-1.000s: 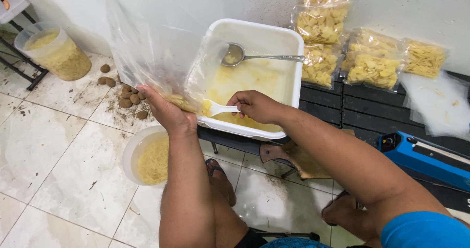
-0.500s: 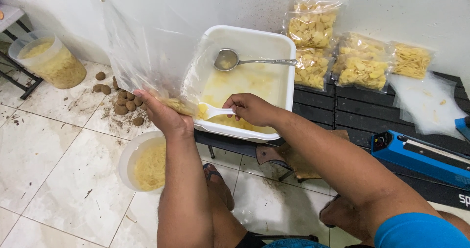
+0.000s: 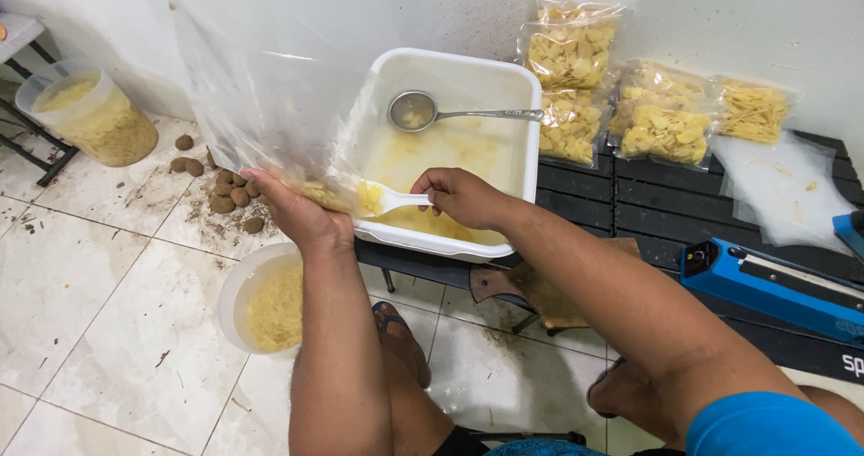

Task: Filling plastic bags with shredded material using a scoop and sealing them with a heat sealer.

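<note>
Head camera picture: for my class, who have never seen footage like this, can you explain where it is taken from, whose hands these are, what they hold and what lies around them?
There is no machine here: the camera sits on a person's head and looks down, so both arms are that person's own. The left hand holds open a clear plastic bag. The right hand holds a white plastic spoon, loaded with pale yellow pieces, at the bag's mouth. Behind is a white tub with yellowish liquid and a metal ladle. Filled bags of yellow pieces lean on the wall. On the tiled floor stand a bowl of yellow shreds, a lidded bucket and small brown lumps. A blue sealing device lies at right.
</note>
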